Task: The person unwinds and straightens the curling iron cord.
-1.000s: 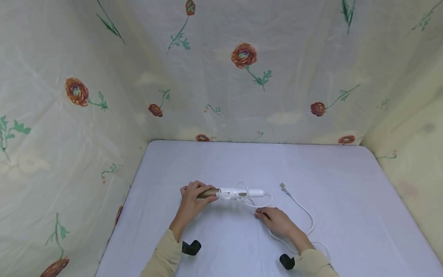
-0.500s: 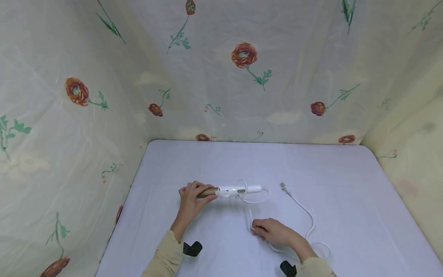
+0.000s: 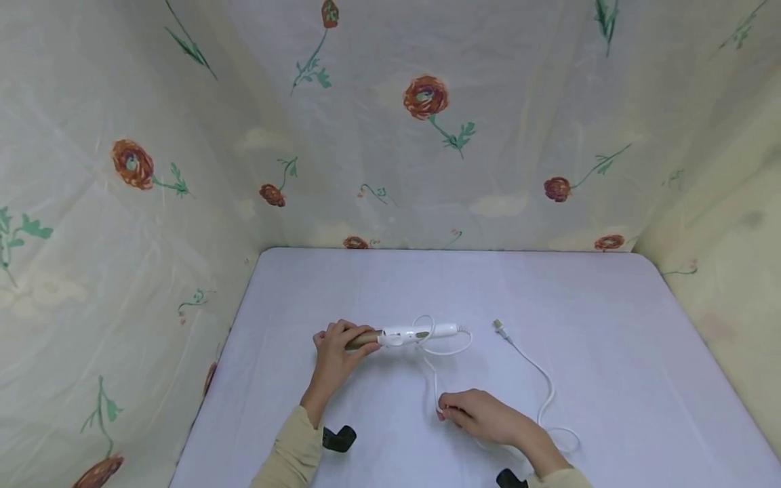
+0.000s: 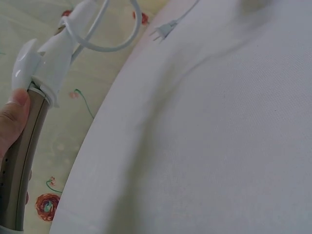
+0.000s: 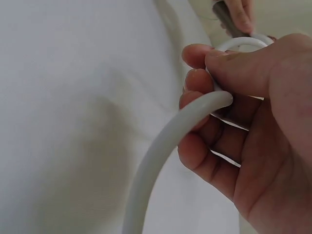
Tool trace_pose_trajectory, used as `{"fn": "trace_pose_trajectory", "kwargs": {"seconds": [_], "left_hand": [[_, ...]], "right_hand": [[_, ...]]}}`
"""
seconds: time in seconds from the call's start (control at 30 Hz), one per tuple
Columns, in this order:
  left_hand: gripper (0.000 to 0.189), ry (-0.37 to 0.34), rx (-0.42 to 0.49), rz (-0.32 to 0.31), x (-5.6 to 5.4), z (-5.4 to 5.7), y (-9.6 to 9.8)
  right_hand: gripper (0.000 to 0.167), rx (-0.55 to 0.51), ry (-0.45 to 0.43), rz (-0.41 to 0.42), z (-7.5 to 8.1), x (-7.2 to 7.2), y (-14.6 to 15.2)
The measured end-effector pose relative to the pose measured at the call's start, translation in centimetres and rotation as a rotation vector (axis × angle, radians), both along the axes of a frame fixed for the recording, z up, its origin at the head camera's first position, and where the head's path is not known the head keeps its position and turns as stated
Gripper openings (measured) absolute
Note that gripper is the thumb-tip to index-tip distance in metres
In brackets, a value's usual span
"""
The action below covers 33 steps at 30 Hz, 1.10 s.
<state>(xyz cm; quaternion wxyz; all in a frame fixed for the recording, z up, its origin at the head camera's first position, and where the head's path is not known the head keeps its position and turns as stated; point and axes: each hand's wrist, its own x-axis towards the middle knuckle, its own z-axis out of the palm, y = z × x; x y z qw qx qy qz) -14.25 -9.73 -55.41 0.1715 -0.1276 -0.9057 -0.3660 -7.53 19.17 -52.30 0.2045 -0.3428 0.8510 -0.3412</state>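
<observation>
My left hand (image 3: 334,354) grips the brown-gold barrel of a curling iron (image 3: 403,336), whose white handle points right. In the left wrist view the thumb presses the barrel (image 4: 30,141) just below the white clamp lever (image 4: 25,63). A white cord (image 3: 436,379) loops around the handle and hangs from it toward my right hand (image 3: 482,415). Thumb and index finger of that hand pinch the cord (image 5: 168,141), with the other fingers curled behind it. The rest of the cord runs under the right forearm to a two-prong plug (image 3: 499,327) lying on the table.
The white-covered table (image 3: 610,325) is bounded by floral-patterned fabric walls (image 3: 488,169) at the back and both sides. Black wrist mounts (image 3: 339,439) stick out at both sleeves. A small loop of cord (image 3: 566,439) lies beside the right forearm.
My right hand has drawn the cord toward the front and slightly left, stretching a length of it down from the iron. The left hand keeps its grip, nearly still.
</observation>
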Motion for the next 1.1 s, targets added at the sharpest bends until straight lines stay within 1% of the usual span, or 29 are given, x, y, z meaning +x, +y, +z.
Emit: {"fn": "trace_pose_trajectory", "kwargs": {"seconds": [0.27,0.5,0.67,0.8,0.9,1.1], "left_hand": [[0.034,-0.025,-0.024,0.014,0.1,-0.2,0.0],[0.036,-0.059,-0.02,0.0,-0.1,-0.2,0.1],[0.036,-0.056,-0.02,-0.018,-0.1,-0.3,0.1],[0.036,-0.038,-0.021,-0.032,0.0,-0.5,0.1],[0.036,-0.029,-0.023,-0.043,0.1,-0.5,0.1],[0.037,-0.067,-0.041,-0.052,0.2,-0.8,0.1]], "right_hand": [[0.016,-0.025,0.035,-0.017,1.4,0.5,-0.2],[0.016,-0.08,0.072,-0.027,3.0,0.9,-0.2],[0.015,-0.119,0.145,-0.025,4.3,1.1,-0.3],[0.016,-0.143,0.194,-0.052,5.3,1.1,-0.4],[0.015,-0.181,0.245,-0.071,5.6,1.0,-0.3],[0.019,-0.278,0.368,-0.071,5.9,0.5,0.0]]}}
